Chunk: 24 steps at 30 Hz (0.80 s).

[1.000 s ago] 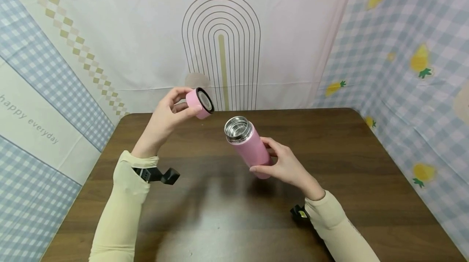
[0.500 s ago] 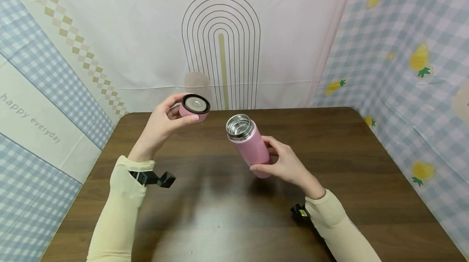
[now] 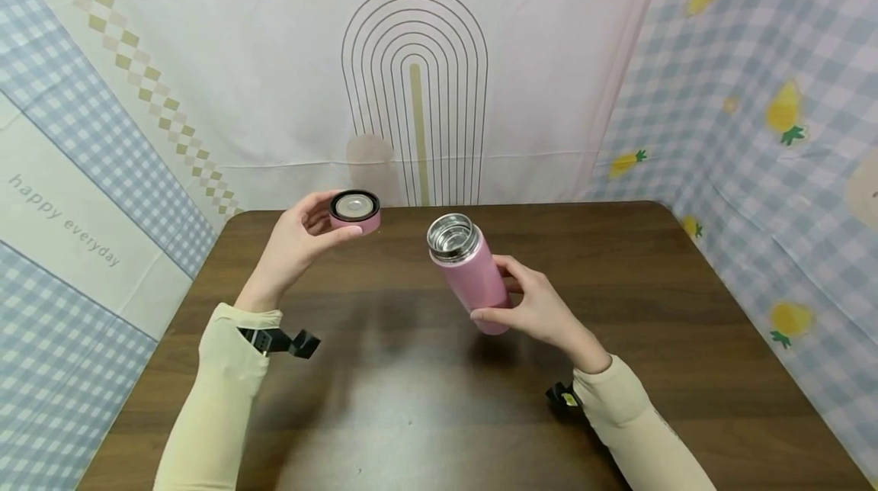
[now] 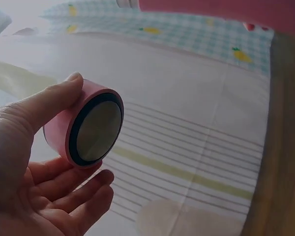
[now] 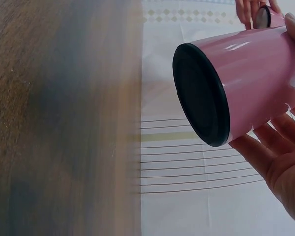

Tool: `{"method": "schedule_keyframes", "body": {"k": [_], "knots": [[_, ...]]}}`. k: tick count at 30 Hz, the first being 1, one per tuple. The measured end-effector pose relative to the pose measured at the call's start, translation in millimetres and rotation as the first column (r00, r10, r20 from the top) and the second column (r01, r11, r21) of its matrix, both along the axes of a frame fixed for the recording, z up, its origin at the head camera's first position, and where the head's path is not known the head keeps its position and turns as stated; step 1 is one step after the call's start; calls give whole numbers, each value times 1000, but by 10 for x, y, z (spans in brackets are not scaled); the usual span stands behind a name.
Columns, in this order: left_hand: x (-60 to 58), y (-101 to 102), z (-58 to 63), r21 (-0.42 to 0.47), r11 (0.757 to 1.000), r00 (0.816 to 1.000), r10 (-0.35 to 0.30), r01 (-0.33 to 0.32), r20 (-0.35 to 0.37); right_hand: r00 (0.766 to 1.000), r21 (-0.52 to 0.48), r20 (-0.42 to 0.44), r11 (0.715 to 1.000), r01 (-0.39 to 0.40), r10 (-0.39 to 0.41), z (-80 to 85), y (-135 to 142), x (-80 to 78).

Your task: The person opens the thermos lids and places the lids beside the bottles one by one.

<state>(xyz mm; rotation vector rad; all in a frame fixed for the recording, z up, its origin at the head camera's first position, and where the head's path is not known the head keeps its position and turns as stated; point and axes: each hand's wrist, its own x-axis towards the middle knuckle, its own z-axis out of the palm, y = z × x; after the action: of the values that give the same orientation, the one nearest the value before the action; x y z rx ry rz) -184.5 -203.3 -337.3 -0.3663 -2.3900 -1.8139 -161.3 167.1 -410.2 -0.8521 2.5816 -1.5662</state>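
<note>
My left hand holds a pink lid between thumb and fingers, its black-ringed inner side turned up. The left wrist view shows the same lid gripped at its side, with the lower fingers loosely bent. In my right hand is a pink thermos bottle, held round its lower body and leaning to the left. Its steel mouth is uncovered and faces up toward the head camera. From the right wrist, the bottle's black base shows, raised off the table. Lid and bottle are apart.
Both hands are over a dark brown wooden table. A white cloth with arch lines hangs behind its far edge. Blue checked cloth with pineapples hangs at the right. Black wrist cameras sit on both sleeves.
My left hand has moved left and down, away from the bottle, and has turned the lid from facing right to facing up. The right hand with the bottle has hardly moved.
</note>
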Motion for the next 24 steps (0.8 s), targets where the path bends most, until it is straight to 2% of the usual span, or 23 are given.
{"method": "schedule_keyframes", "body": {"k": [5, 9, 16, 20, 24], "knots": [[-16, -101, -118, -81, 996, 1000, 26, -25, 13, 1000, -11, -1, 1000, 11, -11, -7, 18, 5], [-47, -213, -286, -148, 988, 998, 45, -39, 37, 1000, -22, 7, 1000, 13, -13, -22, 40, 8], [-111, -457, -654, -324, 944, 989, 96, -56, 109, 999, -23, 35, 1000, 13, -12, -25, 60, 19], [-129, -520, -817, -378, 925, 985, 103, -45, 137, 999, -24, 27, 999, 23, -22, 0, 62, 9], [-114, -555, -976, -405, 914, 981, 79, -2, 175, 999, -14, 37, 1000, 17, -17, 0, 69, 9]]}}
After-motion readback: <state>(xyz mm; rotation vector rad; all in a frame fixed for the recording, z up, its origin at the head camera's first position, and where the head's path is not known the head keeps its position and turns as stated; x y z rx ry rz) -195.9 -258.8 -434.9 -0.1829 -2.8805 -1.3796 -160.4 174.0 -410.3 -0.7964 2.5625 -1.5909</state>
